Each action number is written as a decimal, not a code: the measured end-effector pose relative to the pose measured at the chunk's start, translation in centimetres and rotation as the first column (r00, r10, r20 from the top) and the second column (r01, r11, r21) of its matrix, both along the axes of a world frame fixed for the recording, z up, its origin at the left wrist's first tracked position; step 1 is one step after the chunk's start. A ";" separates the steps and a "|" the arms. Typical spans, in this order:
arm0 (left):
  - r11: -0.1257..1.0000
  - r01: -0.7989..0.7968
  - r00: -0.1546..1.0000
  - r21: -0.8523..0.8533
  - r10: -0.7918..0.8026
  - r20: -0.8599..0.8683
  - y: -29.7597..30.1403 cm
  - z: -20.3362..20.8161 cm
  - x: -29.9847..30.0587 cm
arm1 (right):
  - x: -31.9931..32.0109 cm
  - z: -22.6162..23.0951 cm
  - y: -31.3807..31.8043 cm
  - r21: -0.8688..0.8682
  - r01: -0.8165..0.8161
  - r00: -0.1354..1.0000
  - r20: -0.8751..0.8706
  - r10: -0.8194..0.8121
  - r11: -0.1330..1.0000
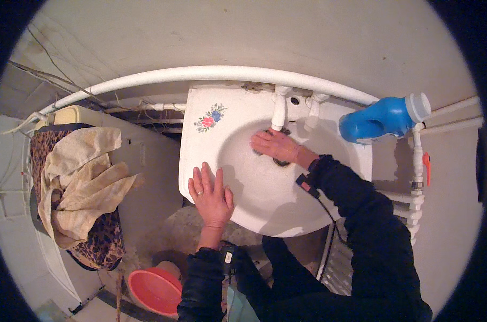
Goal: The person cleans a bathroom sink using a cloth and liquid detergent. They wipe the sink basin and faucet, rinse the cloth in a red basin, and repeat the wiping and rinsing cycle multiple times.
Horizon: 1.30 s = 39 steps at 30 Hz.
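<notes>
A white washbasin point(286, 212) with a flower print near its far left corner lies before me. My left hand point(211, 198), a ring on one finger, is spread out over the basin's left front rim, with nothing in it. Inside the bowl my right hand point(278, 147) lies palm down, fingers stretched leftward and holding nothing. It partly covers the dark drain point(281, 162) and sits just below the white tap point(279, 110). Whether its fingertips touch the bowl I cannot tell. A small black device on a cable point(306, 185) hangs by my right wrist.
A blue bottle with a white cap point(380, 121) stands on the basin's right side. Left is a white appliance with a leopard-print cover point(101, 241) and a beige cloth point(88, 177). A red bowl point(156, 290) sits low at left. White pipes point(216, 73) run along the wall.
</notes>
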<state>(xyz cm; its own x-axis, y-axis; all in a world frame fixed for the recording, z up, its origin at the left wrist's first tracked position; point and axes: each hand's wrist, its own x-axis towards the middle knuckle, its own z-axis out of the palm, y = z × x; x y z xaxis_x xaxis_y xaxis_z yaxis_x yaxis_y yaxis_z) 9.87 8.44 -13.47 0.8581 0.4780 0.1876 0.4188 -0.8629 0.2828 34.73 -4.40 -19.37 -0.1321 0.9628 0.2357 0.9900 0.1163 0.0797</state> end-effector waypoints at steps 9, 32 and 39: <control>1.000 -0.016 1.000 -0.019 0.015 -0.020 -0.2 0.4 0.1 | 2.7 3.4 -13.3 -0.163 0.393 0.878 0.358 -0.317 0.905; 1.000 -0.011 1.000 -0.008 0.011 0.002 -0.1 0.4 0.1 | -9.8 2.2 -14.5 -0.637 0.412 0.659 -0.285 -0.695 0.652; 1.000 -0.020 1.000 0.009 0.020 -0.001 -0.2 0.2 0.0 | -13.7 0.2 -6.3 -0.531 0.351 0.553 -0.547 -0.628 0.771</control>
